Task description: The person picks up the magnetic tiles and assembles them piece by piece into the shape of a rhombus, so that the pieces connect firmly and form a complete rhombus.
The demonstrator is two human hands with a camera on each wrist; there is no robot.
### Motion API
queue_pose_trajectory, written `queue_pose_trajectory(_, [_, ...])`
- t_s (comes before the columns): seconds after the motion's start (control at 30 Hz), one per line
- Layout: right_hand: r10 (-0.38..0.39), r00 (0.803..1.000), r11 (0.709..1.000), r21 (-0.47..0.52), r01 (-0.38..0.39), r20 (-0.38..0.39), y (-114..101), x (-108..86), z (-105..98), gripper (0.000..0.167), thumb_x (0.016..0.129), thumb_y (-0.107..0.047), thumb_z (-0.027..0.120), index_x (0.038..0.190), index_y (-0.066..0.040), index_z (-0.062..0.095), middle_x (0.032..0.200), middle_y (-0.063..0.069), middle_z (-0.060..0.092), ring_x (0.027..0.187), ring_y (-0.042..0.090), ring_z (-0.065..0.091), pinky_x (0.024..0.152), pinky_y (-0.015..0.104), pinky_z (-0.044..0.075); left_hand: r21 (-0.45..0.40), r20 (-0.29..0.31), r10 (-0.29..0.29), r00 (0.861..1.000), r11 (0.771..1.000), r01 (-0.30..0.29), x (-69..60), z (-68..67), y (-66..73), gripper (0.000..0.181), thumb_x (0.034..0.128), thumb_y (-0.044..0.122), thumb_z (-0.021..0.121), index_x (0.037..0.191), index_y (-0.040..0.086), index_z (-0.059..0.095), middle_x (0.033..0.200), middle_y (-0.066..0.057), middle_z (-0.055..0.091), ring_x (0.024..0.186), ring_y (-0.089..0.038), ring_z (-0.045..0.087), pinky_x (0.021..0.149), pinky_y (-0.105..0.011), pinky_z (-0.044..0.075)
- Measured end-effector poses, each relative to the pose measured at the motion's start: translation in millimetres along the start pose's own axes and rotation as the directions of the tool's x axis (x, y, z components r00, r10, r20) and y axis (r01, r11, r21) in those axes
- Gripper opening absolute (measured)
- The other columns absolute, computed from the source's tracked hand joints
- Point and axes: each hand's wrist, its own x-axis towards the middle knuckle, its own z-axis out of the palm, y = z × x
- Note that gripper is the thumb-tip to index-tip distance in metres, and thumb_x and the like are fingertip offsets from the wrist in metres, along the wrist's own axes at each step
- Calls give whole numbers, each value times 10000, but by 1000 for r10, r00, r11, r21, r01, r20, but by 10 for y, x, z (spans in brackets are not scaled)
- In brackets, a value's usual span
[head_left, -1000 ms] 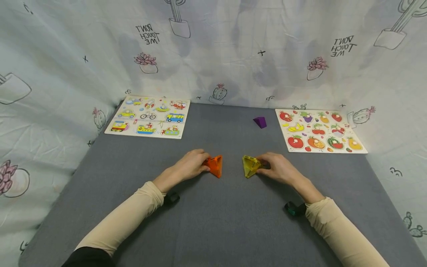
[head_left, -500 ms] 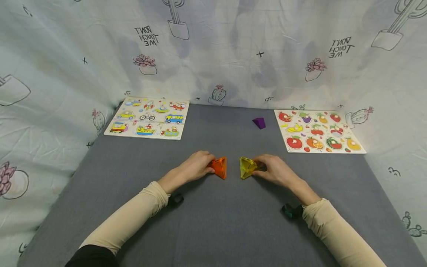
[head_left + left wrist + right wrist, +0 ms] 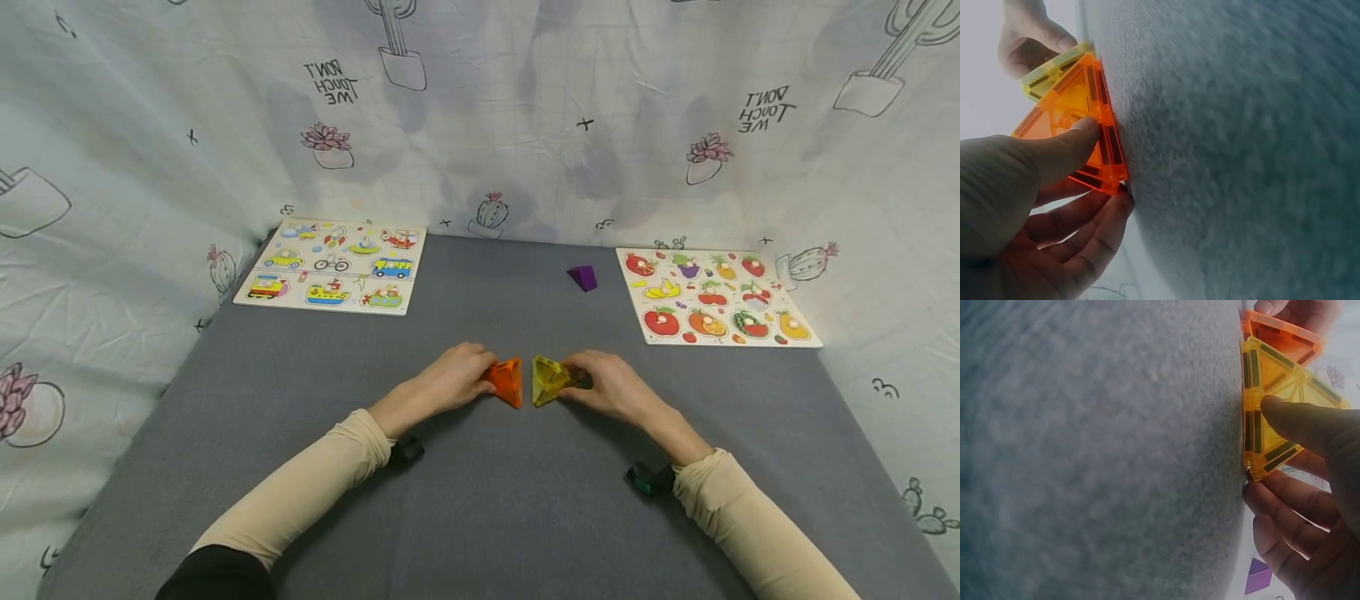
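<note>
Between thumb and fingers, my left hand (image 3: 453, 379) pinches an orange translucent magnetic building block (image 3: 507, 382) made of triangular faces, low at the grey tabletop. Facing it, a matching yellow translucent block (image 3: 548, 380) is pinched by my right hand (image 3: 611, 385). A narrow gap separates the two in the head view. Dark magnet strips line the edges of the orange block (image 3: 1099, 144) in the left wrist view, and the yellow block (image 3: 1272, 406) shows the same strips in the right wrist view. Fingers partly cover each block's outer side.
A purple wedge-shaped block (image 3: 582, 277) lies farther back on the grey table (image 3: 480, 517). Back left is a vehicle puzzle board (image 3: 330, 267), back right a fruit puzzle board (image 3: 716, 297). A printed curtain (image 3: 517, 100) closes off the back and sides.
My left hand has slid right with the orange block, and my right hand has slid slightly left with the yellow one. The gap between the blocks has narrowed. The purple block and boards stay put.
</note>
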Motion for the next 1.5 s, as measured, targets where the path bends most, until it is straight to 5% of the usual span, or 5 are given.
queue_pose_trajectory(1.5, [-26,1000,1000,4,26,-12,-26,0,17,305,816,-167,787,1102,-91,711,928,14,709,808,143,629,701,322,511,-2,-22,32,999,999,-32,19,5,21,201,857,154,744,1003,31,685,926,-102,673,828,-232,639,757,-368,533])
